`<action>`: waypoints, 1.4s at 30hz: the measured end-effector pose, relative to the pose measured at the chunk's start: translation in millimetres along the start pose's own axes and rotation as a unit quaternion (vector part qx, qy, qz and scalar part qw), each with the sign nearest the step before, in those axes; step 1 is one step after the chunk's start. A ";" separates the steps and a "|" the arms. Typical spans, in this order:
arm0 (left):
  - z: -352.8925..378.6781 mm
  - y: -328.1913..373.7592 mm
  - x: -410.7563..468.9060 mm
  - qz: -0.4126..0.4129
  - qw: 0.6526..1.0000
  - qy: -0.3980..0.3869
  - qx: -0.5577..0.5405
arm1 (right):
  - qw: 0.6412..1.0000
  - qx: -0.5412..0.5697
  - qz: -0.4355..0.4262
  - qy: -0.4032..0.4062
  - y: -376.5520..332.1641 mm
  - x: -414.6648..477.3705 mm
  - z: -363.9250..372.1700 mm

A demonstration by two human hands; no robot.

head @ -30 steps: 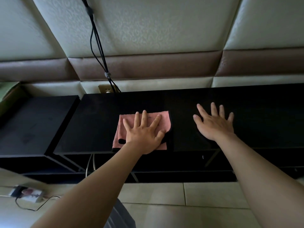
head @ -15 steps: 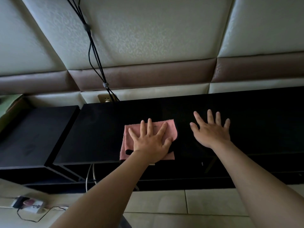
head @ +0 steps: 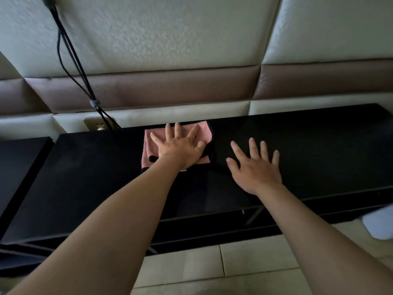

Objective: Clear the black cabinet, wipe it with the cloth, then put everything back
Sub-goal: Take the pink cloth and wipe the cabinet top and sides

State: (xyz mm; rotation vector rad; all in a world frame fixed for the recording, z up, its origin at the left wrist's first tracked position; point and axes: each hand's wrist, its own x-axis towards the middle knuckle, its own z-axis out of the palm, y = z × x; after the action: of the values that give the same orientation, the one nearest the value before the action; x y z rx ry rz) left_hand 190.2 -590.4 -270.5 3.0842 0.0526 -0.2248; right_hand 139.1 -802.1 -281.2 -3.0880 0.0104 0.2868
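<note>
The long black cabinet [head: 95, 167] runs across the view with a bare top. A folded pink cloth [head: 203, 129] lies near the cabinet's back edge, by the wall. My left hand [head: 180, 147] presses flat on the cloth with fingers spread. To its right, my right hand [head: 255, 169] rests flat on the bare cabinet top, fingers straight and apart, holding nothing.
Black cables [head: 70, 52] hang down the padded wall to a socket [head: 95, 125] behind the cabinet's left part. A lower black unit [head: 19, 167] adjoins on the left. A pale object [head: 378, 224] lies on the tiled floor at right.
My left hand has pushed the pink cloth away from the front edge to the back edge near the wall. The right hand stays flat on the top; the view has moved closer.
</note>
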 end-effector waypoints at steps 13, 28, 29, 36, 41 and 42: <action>-4.6 3.1 33.6 0.000 1.000 0.013 0.008 | 1.000 0.009 -0.011 0.011 1.5 -1.3 -1.2; 5.7 23.4 -22.5 0.009 1.000 -0.014 0.017 | 0.999 0.031 -0.029 0.006 6.8 0.9 -3.7; 7.9 25.9 -38.4 0.019 1.000 -0.014 0.017 | 0.999 0.035 -0.031 0.008 7.5 0.6 -4.1; 23.7 41.6 -129.7 0.038 0.999 -0.017 0.012 | 0.999 0.023 -0.033 -0.003 8.1 -3.7 -7.2; 31.7 47.4 -152.3 0.031 0.999 -0.009 0.017 | 0.999 0.032 -0.034 0.012 7.7 -8.4 -6.1; 31.7 47.9 -153.8 0.030 0.999 -0.010 0.017 | 0.999 0.034 -0.035 0.013 7.8 -8.9 -6.2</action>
State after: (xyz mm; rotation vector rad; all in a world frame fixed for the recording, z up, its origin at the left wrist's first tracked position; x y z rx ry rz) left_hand 35.4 -644.5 -277.1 3.1117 -0.0447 -0.2573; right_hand 131.4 -810.1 -273.8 -3.0174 -0.0847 0.2383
